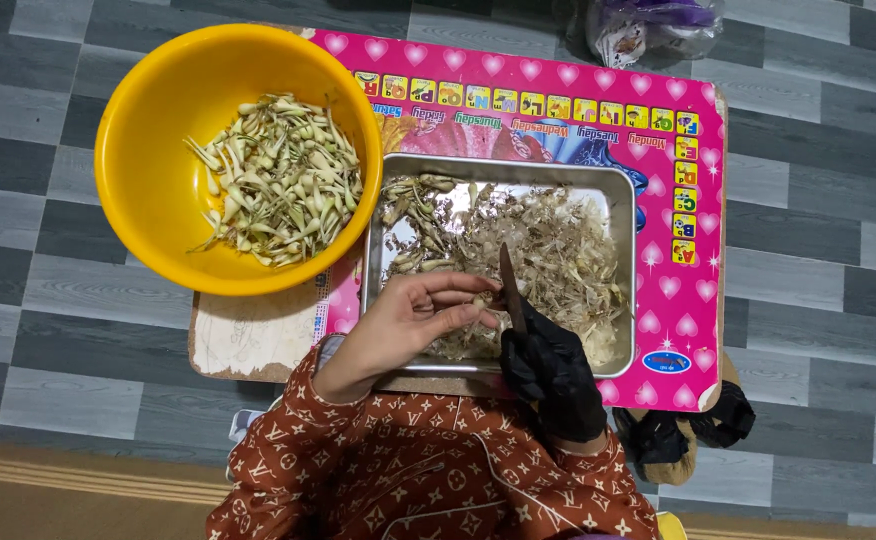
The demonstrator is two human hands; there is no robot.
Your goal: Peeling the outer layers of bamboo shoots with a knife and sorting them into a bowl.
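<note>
A: Start at the small pale piece (480,298). Where do you have it?

B: Pinched in your left hand (413,318), bare, fingers curled closed around it. It sits over the near edge of the metal tray (623,262), just beside the knife blade.

A: And the knife (511,290)?

B: Your right hand (550,372), in a black glove, is closed around its handle. The dark blade points away from you, upright in the view, its edge touching or nearly touching the piece. I cannot tell which.

A: Tray contents?

B: A loose heap of dry, pale peelings and trimmings (558,255) covers most of the tray floor. A few greenish stalks lie at the far left corner. Bare metal shows along the left wall.

A: Left of the tray?

B: A yellow bowl (148,170), round, its rim close against the tray's far left corner. Inside it, a pile of cleaned white-green stalks (283,180), heaped toward the right side.

A: What is under them?

B: A low board with a pink heart-patterned cover (693,280); tray fully on it, bowl overhanging its left edge. The cover is worn away at the near left corner, showing bare wood (248,340). The board stands on a grey tiled floor (818,200).

A: Anything further out?

B: A clear plastic bag (648,25) at the far edge. Your lap, in reddish-brown patterned cloth (408,470), sits against the near edge.
</note>
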